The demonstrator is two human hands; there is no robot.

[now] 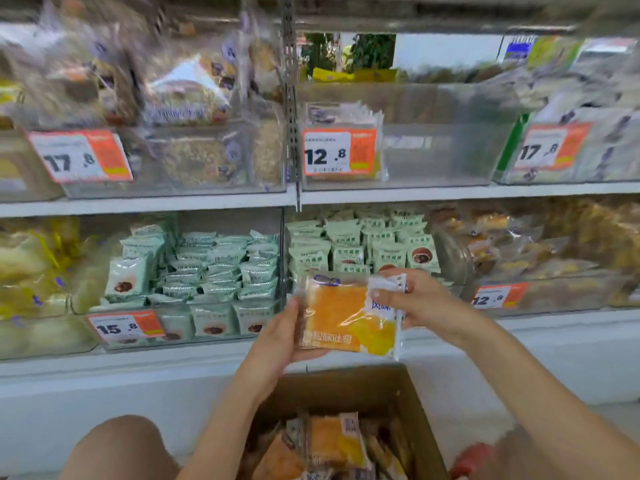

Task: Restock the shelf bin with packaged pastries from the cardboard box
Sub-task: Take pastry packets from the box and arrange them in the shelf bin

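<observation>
Two hands are up in front of the shelves, and between them sits one packaged pastry, orange and yellow under clear wrap, held flat, facing up at the camera. Over on the far left, blurred bags of bread fill the upper shelf behind a price tag reading 17.8. Below that, mint-green packets are stacked in a clear bin with a 15.8 tag on its front. Moving in, the left hand grips the pastry's left edge, thumb up along the side, fingers curled underneath. Straight below the pastry, the cardboard box stands open on the floor against the base of the shelving, with more of the same orange packs lying inside it. Up above, the clear shelf bin with the 12.8 tag holds just a short row of packets standing at its left end; the rest of its inside shows through as bare plastic. The held pastry is well below that bin, level with the lower shelf. On the right, the right hand pinches the pastry's upper right corner, fingers curled over the white end of the wrapper. Further right, brown pastries in clear bags fill another bin carrying its own 12.8 tag. A bare knee shows at bottom left.
</observation>
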